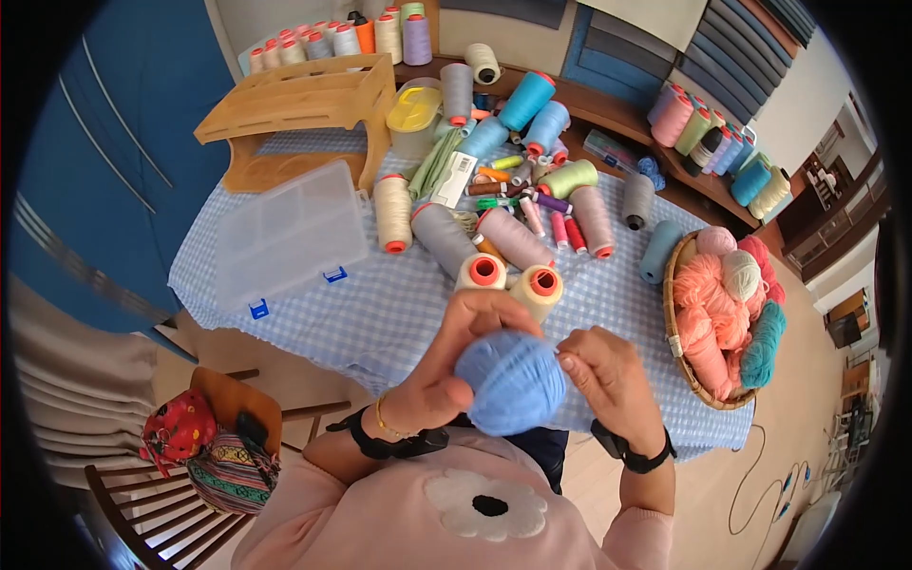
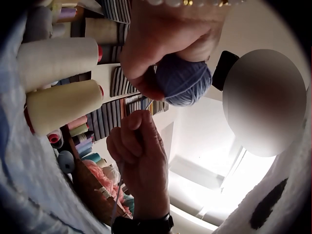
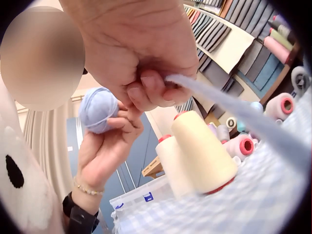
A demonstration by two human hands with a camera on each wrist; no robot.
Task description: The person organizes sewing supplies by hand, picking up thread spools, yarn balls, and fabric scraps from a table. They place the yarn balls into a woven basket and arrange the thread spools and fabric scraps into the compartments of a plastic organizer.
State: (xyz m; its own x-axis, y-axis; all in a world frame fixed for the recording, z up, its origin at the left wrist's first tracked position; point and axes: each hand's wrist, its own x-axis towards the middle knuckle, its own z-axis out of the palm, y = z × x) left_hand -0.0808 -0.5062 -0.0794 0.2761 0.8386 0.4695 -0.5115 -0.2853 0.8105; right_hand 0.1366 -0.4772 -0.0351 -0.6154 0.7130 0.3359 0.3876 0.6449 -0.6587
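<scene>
A ball of blue yarn (image 1: 510, 383) is held up in front of the body by my left hand (image 1: 444, 359), its fingers and thumb curved around the ball's side. Just to the right, my right hand (image 1: 608, 376) pinches the loose yarn strand close to the ball. In the right wrist view the strand (image 3: 219, 100) runs out of the curled right fingers (image 3: 152, 87) and down toward the table. Two cream thread cones (image 1: 539, 287) with red ends stand right beyond the hands on the checked cloth (image 1: 380, 318).
Many thread cones and small spools crowd the table's back. At left lie a clear plastic case (image 1: 290, 237) and a wooden rack (image 1: 294, 114). A wicker basket (image 1: 676, 332) of coral, teal and cream yarn sits at right. A chair (image 1: 190, 494) with bags stands at lower left.
</scene>
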